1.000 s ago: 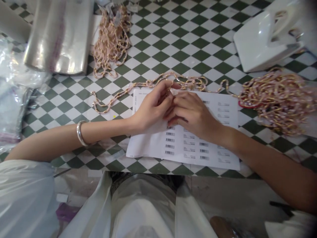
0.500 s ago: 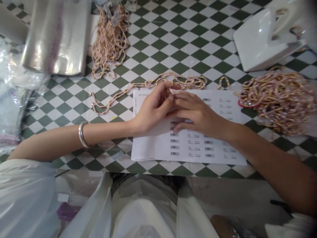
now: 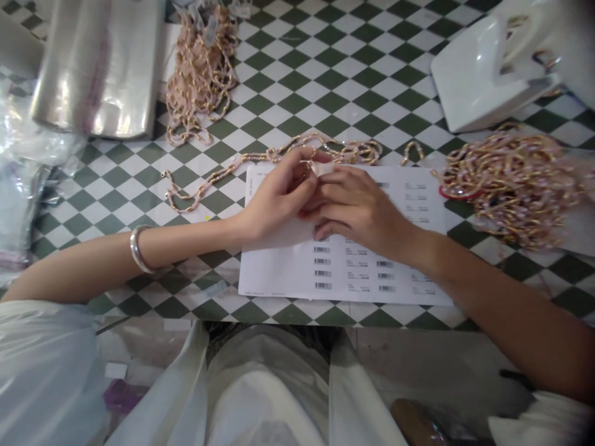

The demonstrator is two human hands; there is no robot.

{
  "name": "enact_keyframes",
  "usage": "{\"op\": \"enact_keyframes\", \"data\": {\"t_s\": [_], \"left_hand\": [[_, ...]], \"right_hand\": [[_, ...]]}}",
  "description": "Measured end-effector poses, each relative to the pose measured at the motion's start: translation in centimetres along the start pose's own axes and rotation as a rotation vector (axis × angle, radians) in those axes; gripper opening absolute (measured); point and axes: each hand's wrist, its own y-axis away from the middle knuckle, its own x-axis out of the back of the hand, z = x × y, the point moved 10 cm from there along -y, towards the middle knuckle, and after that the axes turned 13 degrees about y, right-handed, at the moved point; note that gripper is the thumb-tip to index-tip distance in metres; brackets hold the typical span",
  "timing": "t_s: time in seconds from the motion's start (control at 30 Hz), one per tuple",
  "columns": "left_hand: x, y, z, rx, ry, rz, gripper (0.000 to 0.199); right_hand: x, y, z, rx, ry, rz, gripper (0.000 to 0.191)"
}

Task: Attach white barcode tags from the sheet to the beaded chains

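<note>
My left hand [image 3: 277, 199] and my right hand [image 3: 369, 209] meet over a white sheet of barcode labels [image 3: 279, 267]. The left fingers are pinched on a pink-and-gold beaded necklace [image 3: 214, 178], whose loose end trails leftward over the table. More of its strand lies just beyond the sheet. Between the fingertips shows a small white label [image 3: 322, 167], and the right thumb and forefinger close on its edge. The other right fingers curl towards the left palm. Where label and necklace meet is partly hidden by the fingers.
A tagged bunch of beaded necklaces [image 3: 199, 74] lies at the upper left beside a stack of clear plastic bags [image 3: 95, 68]. To the right is a large heap of beaded necklaces [image 3: 515, 186], below a white glossy holder [image 3: 478, 77]. The checked table's front edge runs close to my lap.
The whole view has shifted slightly to the left. My hands stay together, with small finger movements, and the white label between the fingertips now shows more plainly.
</note>
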Motion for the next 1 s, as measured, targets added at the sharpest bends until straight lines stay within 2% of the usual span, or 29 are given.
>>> {"op": "enact_keyframes", "data": {"t_s": [0.2, 0.33, 0.43, 0.63, 0.73, 0.83, 1.0], "left_hand": [[2.5, 0.3, 2.4, 0.027, -0.08, -0.017, 0.018], [3.1, 1.9, 4.0, -0.007, -0.107, -0.053, 0.022], [2.3, 3.3, 4.0, -0.025, -0.207, -0.109, 0.029], [-0.3, 4.8, 1.7, -0.077, -0.546, -0.213, 0.058], [-0.9, 4.9, 1.2, -0.119, -0.67, -0.22, 0.06], [-1.0, 5.0, 0.9, -0.097, -0.682, -0.228, 0.059], [-1.1, 5.0, 1.0, -0.063, -0.7, -0.246, 0.06]], "right_hand": [[0.0, -0.2, -0.1, 0.002, 0.032, -0.019, 0.016], [0.3, -0.3, -0.3, 0.018, 0.045, 0.001, 0.015], [0.2, -0.2, -0.2, 0.01, 0.024, -0.007, 0.013], [0.2, 0.0, -0.1, -0.008, 0.007, 0.005, 0.013], [0.3, 0.0, -0.2, 0.004, 0.022, -0.012, 0.015], [0.2, -0.1, -0.2, 0.004, 0.01, -0.042, 0.016], [0.8, 0.0, -0.4, 0.026, 0.03, 0.004, 0.014]]}}
